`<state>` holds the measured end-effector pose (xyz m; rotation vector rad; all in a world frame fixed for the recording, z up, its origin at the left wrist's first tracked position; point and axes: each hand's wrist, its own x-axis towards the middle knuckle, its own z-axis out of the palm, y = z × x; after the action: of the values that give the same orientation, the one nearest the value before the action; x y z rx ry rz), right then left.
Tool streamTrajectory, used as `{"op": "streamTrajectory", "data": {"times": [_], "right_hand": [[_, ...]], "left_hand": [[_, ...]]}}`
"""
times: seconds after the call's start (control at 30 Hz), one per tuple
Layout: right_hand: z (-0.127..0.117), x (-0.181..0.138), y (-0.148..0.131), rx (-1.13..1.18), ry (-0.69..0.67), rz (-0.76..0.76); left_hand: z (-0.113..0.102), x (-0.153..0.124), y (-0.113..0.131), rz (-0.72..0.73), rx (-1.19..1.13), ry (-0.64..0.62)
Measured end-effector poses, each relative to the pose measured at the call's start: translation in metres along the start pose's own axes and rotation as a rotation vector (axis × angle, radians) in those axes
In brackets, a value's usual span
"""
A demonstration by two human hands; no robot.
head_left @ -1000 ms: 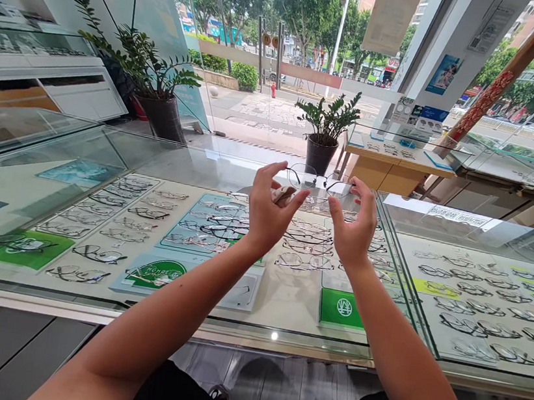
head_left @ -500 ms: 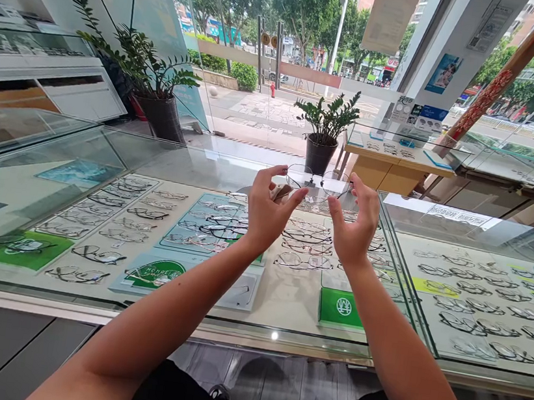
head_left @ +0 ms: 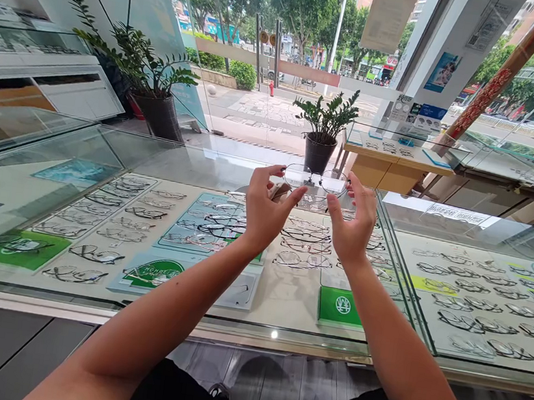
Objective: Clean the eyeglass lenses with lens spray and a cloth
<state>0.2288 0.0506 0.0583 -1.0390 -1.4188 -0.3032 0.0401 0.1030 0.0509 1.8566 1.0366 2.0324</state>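
Observation:
A pair of thin-rimmed eyeglasses [head_left: 298, 176] is held up above the glass counter, its two round lenses side by side. My left hand [head_left: 267, 208] grips its left side between thumb and fingers. A small pale piece of something, perhaps cloth [head_left: 278, 191], is tucked in that same hand, mostly hidden by the fingers. On the other side, my right hand [head_left: 353, 221] pinches the frame's right edge. Below both hands, rows of eyeglasses [head_left: 305, 236] lie inside the glass display case [head_left: 284, 294].
A green box [head_left: 342, 307] and a blue-and-white display board [head_left: 240, 288] sit in the case. Another glass case [head_left: 490, 298] with several frames adjoins at right. Beyond the counter stand a potted plant [head_left: 319, 151] and a larger one [head_left: 160, 114], before a glass front.
Both hands keep hold of the eyeglasses, which have shifted very slightly left and tilted a little. The camera view has moved a touch; nothing has been let go.

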Motion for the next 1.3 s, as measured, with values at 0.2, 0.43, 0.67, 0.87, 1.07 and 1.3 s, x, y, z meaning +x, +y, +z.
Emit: {"op": "streamTrajectory", "data": {"times": [0.2,0.43,0.67,0.87,1.07,1.3], "right_hand": [[0.0008,-0.0005,0.0013,-0.009,-0.005,-0.003],[0.0027,-0.0032,0.0052,-0.017,-0.060,0.064],[0.0029,-0.0043,0.0051,0.008,-0.067,0.081],[0.0027,-0.0044,0.0027,0.022,-0.057,0.080],[0.0028,-0.0048,0.0016,0.014,-0.021,0.025],[0.0027,-0.0041,0.0008,-0.008,-0.019,0.019]], "left_hand": [[-0.0005,0.0002,0.0011,0.012,0.002,0.018],[-0.0010,0.0016,0.0031,0.075,-0.003,0.055],[-0.0042,0.0025,0.0066,0.098,0.049,0.048],[-0.0055,0.0025,0.0079,0.106,0.051,0.047],[-0.0058,0.0014,0.0066,0.077,0.071,0.018],[-0.0046,0.0011,0.0031,0.077,0.062,0.010]]}}
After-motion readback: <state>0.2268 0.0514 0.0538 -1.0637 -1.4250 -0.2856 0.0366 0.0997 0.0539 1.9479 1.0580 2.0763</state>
